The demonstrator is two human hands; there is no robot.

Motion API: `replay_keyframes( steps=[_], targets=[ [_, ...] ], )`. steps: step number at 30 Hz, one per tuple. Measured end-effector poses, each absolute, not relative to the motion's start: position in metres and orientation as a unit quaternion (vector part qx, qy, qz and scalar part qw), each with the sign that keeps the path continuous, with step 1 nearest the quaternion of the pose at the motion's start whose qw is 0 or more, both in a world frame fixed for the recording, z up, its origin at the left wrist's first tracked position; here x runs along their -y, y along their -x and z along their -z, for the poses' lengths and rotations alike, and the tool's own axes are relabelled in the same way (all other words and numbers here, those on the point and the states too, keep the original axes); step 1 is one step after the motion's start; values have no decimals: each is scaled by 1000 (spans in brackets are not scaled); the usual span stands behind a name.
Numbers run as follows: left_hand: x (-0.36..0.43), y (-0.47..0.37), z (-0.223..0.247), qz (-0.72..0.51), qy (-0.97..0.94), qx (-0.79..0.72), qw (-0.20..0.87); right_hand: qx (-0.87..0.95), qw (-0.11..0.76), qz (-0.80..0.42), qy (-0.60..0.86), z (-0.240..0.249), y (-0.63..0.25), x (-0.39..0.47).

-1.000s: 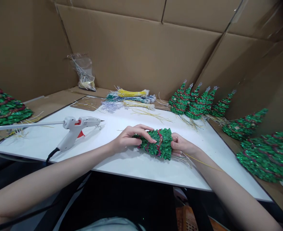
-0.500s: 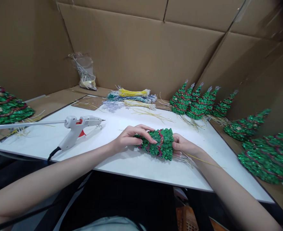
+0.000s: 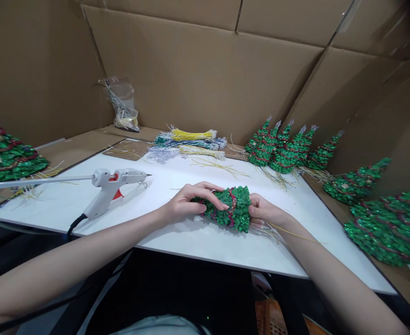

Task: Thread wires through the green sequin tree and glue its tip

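A small green glittery Christmas tree (image 3: 238, 211) with red garland lies on its side over the white board, its wide base facing right. My left hand (image 3: 196, 200) is wrapped over its narrower end, which the fingers partly hide. At the base, my right hand (image 3: 262, 210) has its fingers closed at the tree's underside; the fingertips are hidden, so whether they pinch a wire cannot be seen. Thin yellow and white wires (image 3: 274, 231) trail from the base below my right wrist.
A white glue gun (image 3: 116, 186) stands at left. Behind lie wire bundles (image 3: 194, 135) and clear plastic pieces (image 3: 162, 154). A plastic bag (image 3: 125, 107) leans on the cardboard wall (image 3: 205, 70). Small trees (image 3: 286, 146) stand back right; larger trees (image 3: 389, 228) flank the white board (image 3: 191, 239).
Almost nothing differs. The view has shifted very slightly, and both hands keep the same hold on the tree.
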State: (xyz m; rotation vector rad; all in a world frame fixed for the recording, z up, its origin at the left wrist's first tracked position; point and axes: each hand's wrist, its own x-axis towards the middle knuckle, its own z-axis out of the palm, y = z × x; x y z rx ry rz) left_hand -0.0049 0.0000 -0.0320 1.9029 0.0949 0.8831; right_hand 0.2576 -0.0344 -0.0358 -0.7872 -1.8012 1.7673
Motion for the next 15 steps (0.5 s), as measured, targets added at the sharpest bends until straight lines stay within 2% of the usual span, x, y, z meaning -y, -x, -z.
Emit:
replay_keyframes(
  steps=[9,15],
  targets=[
    [4,6,32,-385,-816,-50,428,637,261,-664,292,36,-256,36],
    [4,6,31,-382,-813,-45,436,635,271,-668,277,40,-257,35]
  ],
)
